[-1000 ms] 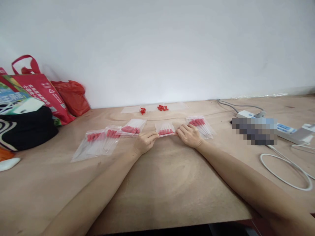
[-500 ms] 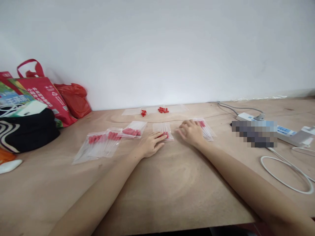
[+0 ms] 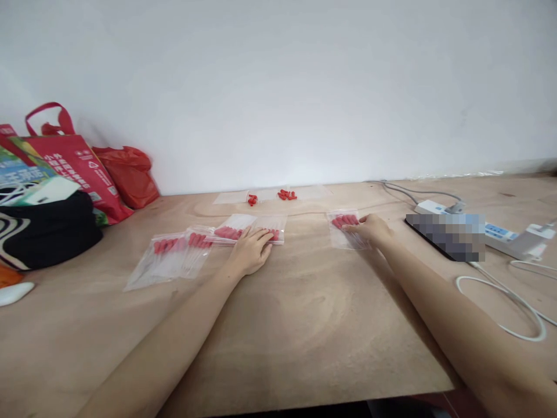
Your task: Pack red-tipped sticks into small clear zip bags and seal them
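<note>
My left hand lies with its fingers stretched out over a clear zip bag of small red pieces. That bag overlaps another clear bag with red pieces in it. Left of them, more filled bags lie fanned and overlapping. My right hand grips the right side of a separate clear zip bag, its thumb across the bag near a row of red pieces. The fingertips under that bag's edge are partly hidden.
Loose red pieces lie on clear bags by the wall. At left stand a black pouch, a red shopping bag and a red plastic bag. At right are a pixelated dark object, a power strip and a white cable.
My left hand has slid a filled bag leftward against the others. My right hand has moved right and turned, now gripping the right-hand bag's edge; that bag has shifted slightly left.
</note>
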`<state>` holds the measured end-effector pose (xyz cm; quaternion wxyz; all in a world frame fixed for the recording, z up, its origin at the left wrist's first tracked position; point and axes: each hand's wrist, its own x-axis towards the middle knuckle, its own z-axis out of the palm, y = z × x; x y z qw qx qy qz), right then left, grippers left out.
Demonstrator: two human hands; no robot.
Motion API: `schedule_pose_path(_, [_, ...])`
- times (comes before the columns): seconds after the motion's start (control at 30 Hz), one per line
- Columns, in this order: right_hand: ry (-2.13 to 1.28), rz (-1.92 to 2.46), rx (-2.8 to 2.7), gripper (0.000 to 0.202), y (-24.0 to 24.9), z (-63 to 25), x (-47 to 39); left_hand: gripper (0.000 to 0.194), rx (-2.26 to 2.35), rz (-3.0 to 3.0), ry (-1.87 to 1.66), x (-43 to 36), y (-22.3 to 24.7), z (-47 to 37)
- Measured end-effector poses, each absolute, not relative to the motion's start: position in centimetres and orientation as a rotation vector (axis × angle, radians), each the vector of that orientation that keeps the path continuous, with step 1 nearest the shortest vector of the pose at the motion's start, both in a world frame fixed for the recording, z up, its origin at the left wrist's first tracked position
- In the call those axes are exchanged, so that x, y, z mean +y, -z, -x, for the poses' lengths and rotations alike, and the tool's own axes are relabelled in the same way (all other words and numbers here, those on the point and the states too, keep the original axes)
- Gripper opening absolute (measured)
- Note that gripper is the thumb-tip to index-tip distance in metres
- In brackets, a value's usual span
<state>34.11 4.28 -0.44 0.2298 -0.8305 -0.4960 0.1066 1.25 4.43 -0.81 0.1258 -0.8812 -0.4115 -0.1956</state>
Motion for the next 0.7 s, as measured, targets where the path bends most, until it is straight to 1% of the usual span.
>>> schedule_pose_path(0.07, [-0.272, 2.259, -1.359, 0.056, 0.6, -34.1, 4.4, 0.030, -1.179, 2.572, 0.591, 4.6, 1.1, -1.2])
schedule_pose_path(0.23, [-0.354, 2.289, -1.360, 0.047, 0.5, -34.3, 5.0, 0.028, -1.165, 2.560, 0.686, 5.0, 1.6, -1.3])
schedule_pose_path(0.37, [-0.421, 2.232, -1.436, 0.035, 0.3, -34.1, 5.6, 0.025, -1.171, 2.533, 0.743, 4.9, 1.7, -1.5])
schedule_pose_path(0.47, [-0.618, 1.960, -1.408, 0.032, 0.2, -33.1, 5.7, 0.024, -1.157, 2.508, 0.796, 4.7, 1.6, -1.7])
schedule_pose_path(0.57, [-0.865, 1.527, -1.351, 0.037, -0.3, -31.1, 5.7, 0.028, -1.121, 2.498, 0.918, 4.4, 1.3, -2.3])
schedule_pose_path(0.63, [-0.892, 1.276, -1.328, 0.042, -0.6, -29.5, 5.6, 0.033, -1.104, 2.523, 1.024, 4.1, 1.2, -2.9])
schedule_pose_path(0.7, [-0.829, 1.134, -1.340, 0.044, -0.8, -27.9, 5.4, 0.038, -1.104, 2.560, 1.121, 3.8, 1.0, -3.5])
